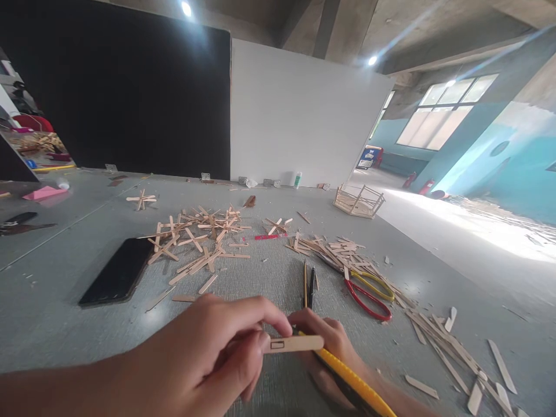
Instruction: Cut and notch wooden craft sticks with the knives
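Observation:
My left hand (217, 347) pinches a wooden craft stick (299, 343) between thumb and fingers, close to the camera. A small rectangle is marked on the stick near my fingertips. Behind the stick, my right hand (341, 341) is wrapped round a yellow-and-black utility knife (356, 379), whose body slants down to the lower right. My left fingers hide most of its front end, so I cannot tell whether its blade touches the stick. Just beyond my right hand lie a yellow pencil (304, 284) and a black pen (311, 284), side by side on the table.
Craft-stick crosses (217, 223) crowd the table's middle, near a black phone (117, 272). Red-and-yellow-handled scissors (369, 298) rest by loose sticks (452, 344) on the right. A stick-built frame (359, 201) and a glue tube (297, 180) stand farther back before a white panel (304, 110).

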Demonstrator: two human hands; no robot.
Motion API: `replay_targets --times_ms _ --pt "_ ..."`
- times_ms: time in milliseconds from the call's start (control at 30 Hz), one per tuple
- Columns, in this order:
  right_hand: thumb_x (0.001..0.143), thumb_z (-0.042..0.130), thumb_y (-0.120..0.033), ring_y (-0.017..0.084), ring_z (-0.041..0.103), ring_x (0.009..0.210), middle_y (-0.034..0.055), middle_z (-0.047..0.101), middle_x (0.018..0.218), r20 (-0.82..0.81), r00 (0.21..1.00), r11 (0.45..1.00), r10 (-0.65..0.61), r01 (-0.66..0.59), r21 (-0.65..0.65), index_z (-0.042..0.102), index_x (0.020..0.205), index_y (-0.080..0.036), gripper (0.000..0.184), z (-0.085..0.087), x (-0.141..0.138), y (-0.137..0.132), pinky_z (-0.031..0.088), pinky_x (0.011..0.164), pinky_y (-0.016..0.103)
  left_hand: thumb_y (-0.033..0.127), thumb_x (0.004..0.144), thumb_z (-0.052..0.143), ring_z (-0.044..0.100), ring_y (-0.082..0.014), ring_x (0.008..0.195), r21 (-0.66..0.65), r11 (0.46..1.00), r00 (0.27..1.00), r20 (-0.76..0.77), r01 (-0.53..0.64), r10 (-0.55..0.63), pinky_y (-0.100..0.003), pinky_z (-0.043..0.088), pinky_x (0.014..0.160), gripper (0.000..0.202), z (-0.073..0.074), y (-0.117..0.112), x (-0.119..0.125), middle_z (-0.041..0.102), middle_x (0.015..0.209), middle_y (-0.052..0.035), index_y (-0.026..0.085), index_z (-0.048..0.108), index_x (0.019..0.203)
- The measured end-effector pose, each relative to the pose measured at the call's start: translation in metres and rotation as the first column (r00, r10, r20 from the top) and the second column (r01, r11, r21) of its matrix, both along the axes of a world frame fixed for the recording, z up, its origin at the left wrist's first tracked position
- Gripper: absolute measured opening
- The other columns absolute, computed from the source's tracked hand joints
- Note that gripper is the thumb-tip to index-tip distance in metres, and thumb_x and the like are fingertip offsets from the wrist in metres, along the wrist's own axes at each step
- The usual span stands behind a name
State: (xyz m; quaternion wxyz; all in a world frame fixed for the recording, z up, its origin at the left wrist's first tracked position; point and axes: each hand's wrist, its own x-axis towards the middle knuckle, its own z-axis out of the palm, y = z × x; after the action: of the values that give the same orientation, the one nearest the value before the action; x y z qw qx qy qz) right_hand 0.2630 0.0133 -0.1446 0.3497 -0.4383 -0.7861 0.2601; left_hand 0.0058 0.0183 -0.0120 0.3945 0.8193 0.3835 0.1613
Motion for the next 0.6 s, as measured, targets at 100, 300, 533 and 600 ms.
replay_targets --times_ms 100,300,533,600 --pt "0.101 0.048 -0.031 0.011 0.044 0.048 -0.0057 0.052 0.06 -0.034 0.988 0.987 -0.15 0.152 0.057 0.06 0.106 -0.02 0.018 -0.002 0.0 -0.001 0.034 0.047 0.022 0.025 0.101 0.043 0.061 -0.0168 0.073 -0.052 0.992 0.979 -0.165 0.114 -0.121 -0.024 0.043 0.066 0.024 -0.018 0.021 0.003 0.07 0.073 0.0028 0.027 0.065 0.107" --pt "0.1 0.055 -0.035 0.012 0.056 0.048 -0.0027 0.064 0.06 -0.01 0.984 0.976 -0.177 0.177 0.125 0.069 0.096 -0.022 0.02 0.001 0.0 -0.01 0.042 0.049 0.022 0.017 0.094 0.053 0.053 -0.0119 0.046 -0.322 0.918 0.957 -0.096 0.231 -0.274 -0.021 0.039 0.05 0.014 -0.08 0.063 0.019 0.057 0.059 0.0053 0.02 0.06 0.082" --pt "0.095 0.057 -0.025 0.012 0.06 0.052 -0.0022 0.069 0.065 0.063 0.995 0.994 -0.083 0.078 0.077 0.07 0.092 -0.022 0.014 0.011 -0.008 -0.015 0.046 0.052 0.021 0.024 0.096 0.057 0.049 -0.0092 0.036 -0.453 0.84 0.945 0.015 0.298 -0.327 -0.019 0.038 0.043 0.019 -0.096 0.074 0.021 0.052 0.052 0.0076 0.02 0.058 0.078" --pt "0.097 0.055 -0.025 0.011 0.059 0.052 -0.0021 0.069 0.065 0.065 0.995 0.997 -0.075 0.073 0.027 0.07 0.092 -0.022 0.015 0.011 -0.011 -0.018 0.045 0.052 0.02 0.026 0.096 0.058 0.047 -0.0085 0.035 -0.476 0.817 0.938 0.051 0.326 -0.344 -0.018 0.037 0.041 0.021 -0.097 0.076 0.021 0.053 0.053 0.0074 0.02 0.058 0.077"
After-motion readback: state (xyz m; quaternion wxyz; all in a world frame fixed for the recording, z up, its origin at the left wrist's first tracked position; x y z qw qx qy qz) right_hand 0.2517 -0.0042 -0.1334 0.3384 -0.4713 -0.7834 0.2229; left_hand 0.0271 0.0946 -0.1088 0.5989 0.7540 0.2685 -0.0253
